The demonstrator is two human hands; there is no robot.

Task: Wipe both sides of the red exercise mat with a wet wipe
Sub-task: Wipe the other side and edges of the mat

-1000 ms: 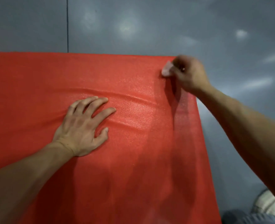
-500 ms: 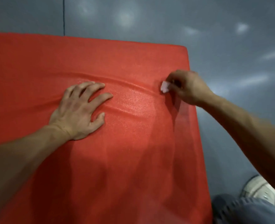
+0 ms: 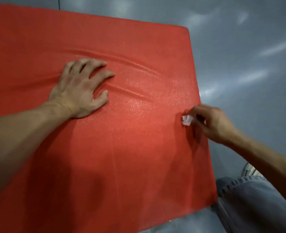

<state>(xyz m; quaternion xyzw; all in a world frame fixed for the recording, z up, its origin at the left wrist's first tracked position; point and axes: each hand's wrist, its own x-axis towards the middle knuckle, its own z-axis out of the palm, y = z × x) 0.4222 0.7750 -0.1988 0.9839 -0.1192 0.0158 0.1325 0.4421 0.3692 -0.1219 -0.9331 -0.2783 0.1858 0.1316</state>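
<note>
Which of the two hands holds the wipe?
The right hand, at the mat's right edge, pinches the wipe; the left hand presses flat, holding nothing.

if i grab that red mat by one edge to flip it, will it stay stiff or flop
Probably flop: the thin red foam exercise mat ripples into long creases beside the flat left hand, so it bends easily. It looks light, so it may slide on the glossy grey floor when pushed. The right hand pinches a small white wet wipe against it.

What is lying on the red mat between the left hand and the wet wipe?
Nothing: the head view shows only bare red mat, with shallow creases, between the left hand and the wet wipe pinched by the right hand.
</note>
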